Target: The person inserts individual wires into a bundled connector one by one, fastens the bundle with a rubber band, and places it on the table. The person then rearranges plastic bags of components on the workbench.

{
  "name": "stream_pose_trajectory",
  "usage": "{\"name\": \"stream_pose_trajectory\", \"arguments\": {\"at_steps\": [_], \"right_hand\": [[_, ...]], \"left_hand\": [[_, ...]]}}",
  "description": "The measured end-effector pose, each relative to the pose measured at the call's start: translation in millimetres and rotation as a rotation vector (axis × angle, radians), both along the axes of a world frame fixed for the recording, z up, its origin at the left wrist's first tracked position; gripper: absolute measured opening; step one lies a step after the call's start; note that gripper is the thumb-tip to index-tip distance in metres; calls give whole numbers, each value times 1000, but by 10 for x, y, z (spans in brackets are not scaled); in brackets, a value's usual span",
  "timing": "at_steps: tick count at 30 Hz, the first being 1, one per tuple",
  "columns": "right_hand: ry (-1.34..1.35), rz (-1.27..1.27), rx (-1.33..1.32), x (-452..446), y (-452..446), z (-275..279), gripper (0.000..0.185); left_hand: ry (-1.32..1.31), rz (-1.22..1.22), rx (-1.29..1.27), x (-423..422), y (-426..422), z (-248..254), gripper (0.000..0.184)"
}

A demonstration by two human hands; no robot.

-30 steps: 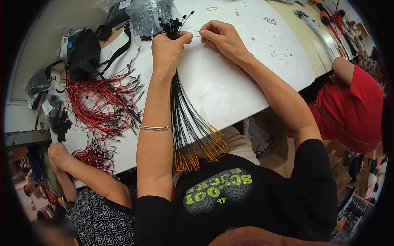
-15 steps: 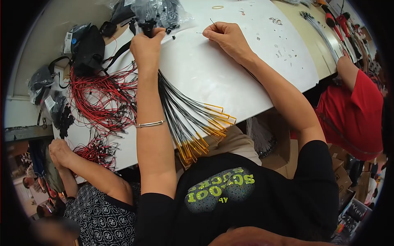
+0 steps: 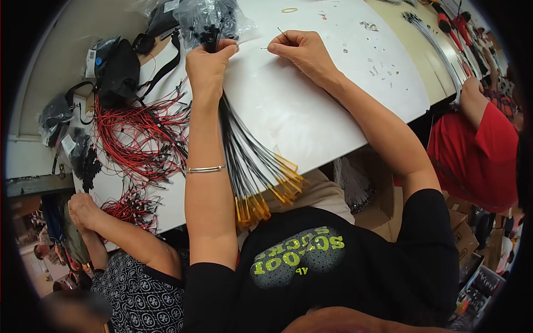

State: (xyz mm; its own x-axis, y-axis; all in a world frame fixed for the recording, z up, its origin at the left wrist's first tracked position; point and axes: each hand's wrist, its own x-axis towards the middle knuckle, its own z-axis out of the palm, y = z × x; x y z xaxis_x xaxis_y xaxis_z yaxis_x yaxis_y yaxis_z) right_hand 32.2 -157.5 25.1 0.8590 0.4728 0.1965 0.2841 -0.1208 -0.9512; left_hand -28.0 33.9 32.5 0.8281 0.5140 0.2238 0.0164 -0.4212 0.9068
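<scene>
My left hand [image 3: 206, 69] is closed around a bundle of thin black cables [image 3: 239, 136]. Their black connector ends [image 3: 210, 34] stick up above the fist, and their yellow-orange tips [image 3: 258, 205] hang past the table edge near my lap. To the right, my right hand [image 3: 302, 53] pinches a single thin black cable [image 3: 282, 32]. Short ends of it poke out by the fingertips, and its length runs back under my forearm. Both hands are above the white table [image 3: 311, 111].
Red and black wires [image 3: 139, 139] are heaped left of my forearm. A clear plastic bag [image 3: 208, 16], a black bag [image 3: 119, 72] and a rubber band [image 3: 289, 10] lie farther back. Another person's clasped hands [image 3: 83, 211] rest at left; a person in red [image 3: 472, 161] is at right.
My left hand has shifted right and slightly toward me, and the cable bundle's hanging ends have swung left. My right hand has drifted slightly left, still pinching the single cable.
</scene>
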Motion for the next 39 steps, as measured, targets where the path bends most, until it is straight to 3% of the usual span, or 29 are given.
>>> {"name": "stream_pose_trajectory", "arguments": {"at_steps": [3,8,18,34,39], "right_hand": [[-12,-3,84,22,-9,-39,14],[-57,-4,163,26,-16,-43,15],[-105,55,152,28,-11,-59,14],[-214,55,73,-14,2,-69,8],[-400,-15,25,-22,32,-111,7]], "left_hand": [[17,-250,-648,-7,-42,79,14],[66,-370,-926,25,-107,33,17],[115,-461,-1007,39,-100,4,20],[135,-376,-978,22,-148,18,17],[143,-342,-932,11,-173,17,15]]}}
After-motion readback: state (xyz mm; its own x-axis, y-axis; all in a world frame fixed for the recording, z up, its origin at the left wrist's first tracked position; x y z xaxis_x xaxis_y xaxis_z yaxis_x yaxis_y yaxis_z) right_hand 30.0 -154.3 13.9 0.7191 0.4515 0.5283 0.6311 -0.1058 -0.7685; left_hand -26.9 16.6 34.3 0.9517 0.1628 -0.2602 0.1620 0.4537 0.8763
